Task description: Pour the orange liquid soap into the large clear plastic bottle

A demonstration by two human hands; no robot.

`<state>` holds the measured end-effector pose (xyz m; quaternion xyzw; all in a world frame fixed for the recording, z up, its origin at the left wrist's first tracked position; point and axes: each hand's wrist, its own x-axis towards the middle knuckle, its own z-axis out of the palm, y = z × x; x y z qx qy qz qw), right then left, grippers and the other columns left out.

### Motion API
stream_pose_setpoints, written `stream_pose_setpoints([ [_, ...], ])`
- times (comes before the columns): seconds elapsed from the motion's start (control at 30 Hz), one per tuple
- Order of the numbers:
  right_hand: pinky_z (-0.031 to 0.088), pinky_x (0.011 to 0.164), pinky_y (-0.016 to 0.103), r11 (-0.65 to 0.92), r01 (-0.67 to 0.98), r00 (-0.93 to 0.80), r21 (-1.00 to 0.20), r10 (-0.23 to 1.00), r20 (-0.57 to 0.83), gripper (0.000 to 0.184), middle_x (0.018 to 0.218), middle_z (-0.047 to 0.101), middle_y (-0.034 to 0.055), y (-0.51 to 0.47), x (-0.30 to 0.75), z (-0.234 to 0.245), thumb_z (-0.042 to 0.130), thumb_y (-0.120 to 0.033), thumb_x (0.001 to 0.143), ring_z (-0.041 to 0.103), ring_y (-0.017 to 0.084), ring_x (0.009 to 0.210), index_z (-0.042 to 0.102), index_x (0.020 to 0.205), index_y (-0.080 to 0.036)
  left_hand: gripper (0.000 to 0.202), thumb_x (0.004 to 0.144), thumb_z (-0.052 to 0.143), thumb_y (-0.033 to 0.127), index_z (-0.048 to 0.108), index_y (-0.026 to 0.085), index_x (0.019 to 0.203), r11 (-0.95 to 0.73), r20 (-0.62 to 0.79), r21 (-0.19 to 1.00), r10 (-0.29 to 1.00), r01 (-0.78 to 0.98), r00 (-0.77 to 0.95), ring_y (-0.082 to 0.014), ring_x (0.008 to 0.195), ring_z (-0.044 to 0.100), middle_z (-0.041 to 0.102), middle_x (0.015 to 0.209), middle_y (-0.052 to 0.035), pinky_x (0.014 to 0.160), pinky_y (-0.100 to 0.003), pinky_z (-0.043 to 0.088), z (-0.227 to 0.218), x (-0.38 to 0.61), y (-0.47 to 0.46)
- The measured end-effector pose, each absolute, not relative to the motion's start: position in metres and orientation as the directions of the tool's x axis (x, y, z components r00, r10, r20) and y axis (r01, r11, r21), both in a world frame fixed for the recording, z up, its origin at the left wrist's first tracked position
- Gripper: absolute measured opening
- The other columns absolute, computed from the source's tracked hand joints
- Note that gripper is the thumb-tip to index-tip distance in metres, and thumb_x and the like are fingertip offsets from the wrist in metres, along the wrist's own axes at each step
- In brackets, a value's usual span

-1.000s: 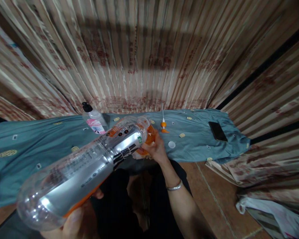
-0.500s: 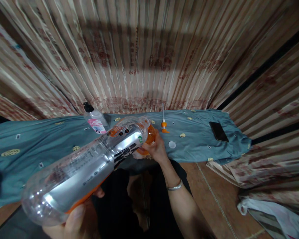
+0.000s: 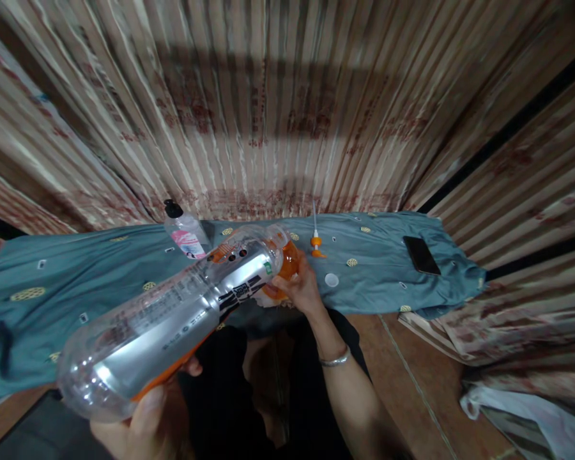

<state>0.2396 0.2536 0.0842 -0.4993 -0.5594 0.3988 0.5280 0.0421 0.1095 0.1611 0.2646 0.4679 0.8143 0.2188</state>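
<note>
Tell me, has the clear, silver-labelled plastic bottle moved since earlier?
Yes: the bottle, at its base, shifted right and up in view, against the teal patterned cloth.

Curtain (image 3: 287,96) behind cloth (image 3: 374,281). On cloth, left to right: pump bottle (image 3: 186,231), pump (image 3: 315,243), disc (image 3: 331,280), phone (image 3: 421,255). Disc nearer than pump. Large bottle (image 3: 172,326) in left hand (image 3: 146,415), slanting before cloth; neck at small bottle (image 3: 291,260) in right hand (image 3: 303,284). Bag (image 3: 522,409) low, far right.

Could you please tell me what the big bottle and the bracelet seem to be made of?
Big bottle: likely clear plastic, glossy, as its see-through walls and bright highlights suggest; its silvery wrap could be film or foil. Bracelet: probably metal, going by its silvery shine.
</note>
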Motion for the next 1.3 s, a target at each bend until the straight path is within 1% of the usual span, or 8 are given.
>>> stream_pose_setpoints([
  [0.23,0.068,0.108,0.047,0.204,0.139,0.081,-0.969,0.973,0.217,0.091,0.137,0.084,0.0116,0.255,0.238,0.085,0.102,-0.043,0.066,0.083,0.036,0.126,0.064,0.147,-0.024,0.059,0.047,0.102,0.038,0.076,0.025,0.098,-0.465,0.215,0.877,0.600,-0.118,-0.771,-0.0168,0.049,0.056,0.076,0.081,0.0015,0.038,-0.032,0.050,0.163,0.043,0.114],
  [0.37,0.069,0.102,0.047,0.173,0.175,0.089,-0.969,0.978,0.190,0.078,0.125,0.088,0.0084,0.257,0.238,0.081,0.100,-0.044,0.067,0.085,0.034,0.115,0.068,0.136,-0.026,0.067,0.045,0.104,0.037,0.078,0.025,0.105,-0.466,0.199,0.873,0.606,-0.141,-0.770,-0.0181,0.051,0.062,0.078,0.090,0.0005,0.039,-0.032,0.051,0.160,0.041,0.112],
  [0.5,0.070,0.099,0.046,0.174,0.165,0.100,-0.971,0.976,0.192,0.071,0.119,0.088,0.0070,0.258,0.236,0.078,0.099,-0.042,0.067,0.086,0.033,0.112,0.069,0.129,-0.026,0.067,0.046,0.107,0.043,0.078,0.025,0.104,-0.472,0.209,0.872,0.601,-0.131,-0.771,-0.0188,0.048,0.058,0.071,0.073,0.0023,0.039,-0.032,0.050,0.162,0.042,0.112],
  [0.57,0.070,0.099,0.045,0.183,0.146,0.106,-0.972,0.974,0.199,0.068,0.117,0.088,0.0062,0.259,0.234,0.077,0.098,-0.043,0.067,0.086,0.033,0.111,0.069,0.126,-0.027,0.066,0.047,0.107,0.044,0.078,0.024,0.103,-0.465,0.211,0.878,0.592,-0.116,-0.777,-0.0198,0.050,0.060,0.069,0.072,0.0019,0.040,-0.031,0.050,0.163,0.043,0.112],
  [0.67,0.070,0.099,0.044,0.214,0.085,0.106,-0.973,0.969,0.222,0.067,0.118,0.088,0.0067,0.259,0.231,0.076,0.096,-0.044,0.068,0.086,0.032,0.110,0.068,0.127,-0.026,0.064,0.045,0.107,0.041,0.080,0.023,0.100,-0.461,0.206,0.880,0.581,-0.111,-0.787,-0.0186,0.051,0.061,0.074,0.080,-0.0004,0.041,-0.031,0.050,0.164,0.044,0.113],
  [0.77,0.071,0.096,0.043,0.232,0.056,0.106,-0.971,0.966,0.237,0.067,0.118,0.088,0.0072,0.259,0.231,0.075,0.095,-0.043,0.069,0.086,0.031,0.107,0.068,0.128,-0.026,0.059,0.047,0.105,0.039,0.079,0.023,0.097,-0.458,0.192,0.880,0.584,-0.125,-0.789,-0.0169,0.046,0.058,0.073,0.074,0.0009,0.042,-0.031,0.051,0.165,0.044,0.113],
  [1.1,0.071,0.094,0.042,0.221,0.119,0.107,-0.968,0.966,0.234,0.069,0.116,0.088,0.0062,0.261,0.231,0.072,0.096,-0.043,0.069,0.086,0.030,0.106,0.069,0.130,-0.025,0.059,0.048,0.107,0.046,0.078,0.023,0.094,-0.465,0.239,0.882,0.580,-0.075,-0.779,-0.0200,0.046,0.059,0.074,0.075,-0.0023,0.040,-0.034,0.049,0.160,0.038,0.113],
  [1.3,0.072,0.090,0.041,0.224,0.119,0.127,-0.967,0.963,0.239,0.066,0.112,0.089,0.0048,0.261,0.232,0.076,0.096,-0.038,0.066,0.087,0.030,0.102,0.071,0.126,-0.026,0.046,0.055,0.105,0.046,0.068,0.021,0.068,-0.454,0.254,0.888,0.610,-0.069,-0.751,-0.0205,0.045,0.060,0.073,0.069,-0.0060,0.043,-0.036,0.054,0.156,0.036,0.111],
])
